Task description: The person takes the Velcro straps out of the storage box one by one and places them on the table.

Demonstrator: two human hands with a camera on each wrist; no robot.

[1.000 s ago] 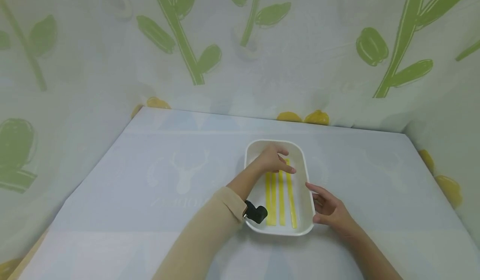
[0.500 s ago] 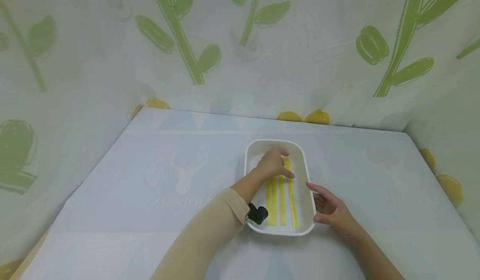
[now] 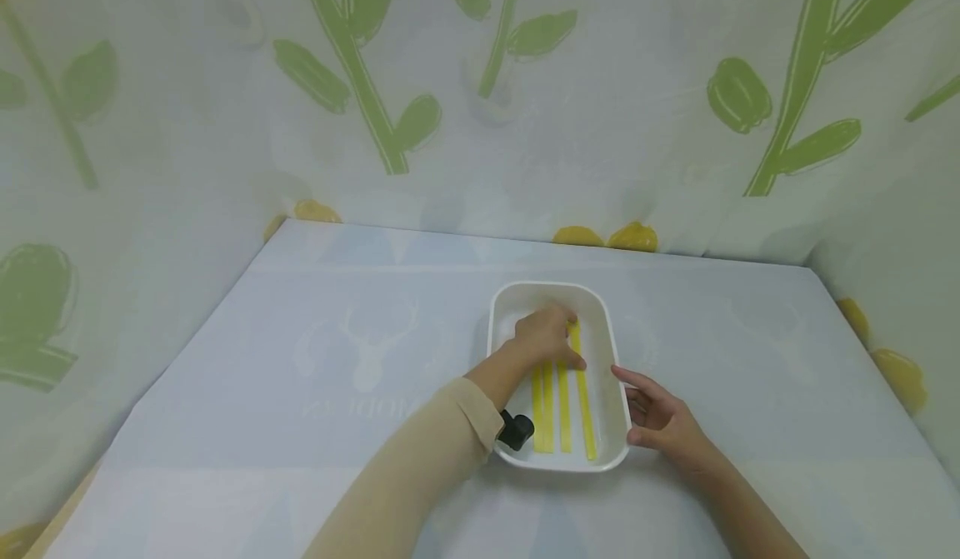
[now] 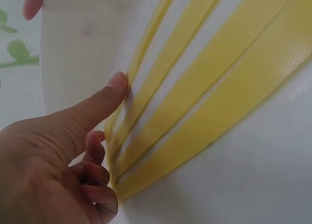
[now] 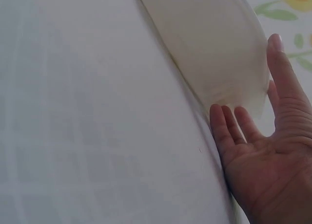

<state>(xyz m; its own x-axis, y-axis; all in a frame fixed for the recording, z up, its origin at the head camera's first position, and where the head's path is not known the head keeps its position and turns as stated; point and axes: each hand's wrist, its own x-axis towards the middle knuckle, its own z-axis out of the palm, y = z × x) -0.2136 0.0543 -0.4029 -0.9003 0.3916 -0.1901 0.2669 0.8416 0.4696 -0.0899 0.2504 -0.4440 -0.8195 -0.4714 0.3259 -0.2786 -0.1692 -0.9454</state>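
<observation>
A white, rounded rectangular tray (image 3: 557, 467) stands on the table, and several flat yellow strips (image 3: 564, 421) lie lengthwise inside it. Fine surface texture shows on these strips (image 4: 209, 78) in the left wrist view. My left hand (image 3: 546, 336) reaches into the tray's far half. Its thumb touches the rightmost strip (image 3: 587, 417), and the other fingers bend near the strips' far ends, apart from the thumb. The hand hides part of those ends. At the tray's right side, my right hand (image 3: 663, 421) rests relaxed fingers against the outer wall (image 5: 209, 53), thumb apart from fingertips.
A pale patterned cloth covers the table (image 3: 300, 359). Behind it and at both sides hangs a light curtain (image 3: 600, 126) with green plant prints. A black wrist camera (image 3: 517, 431) on the left wrist sits over the tray's near left corner.
My left hand has lowered slightly toward the near side, and its thumb has come onto the rightmost strip. The spread fingers have drawn in a little. Right hand and tray stay put.
</observation>
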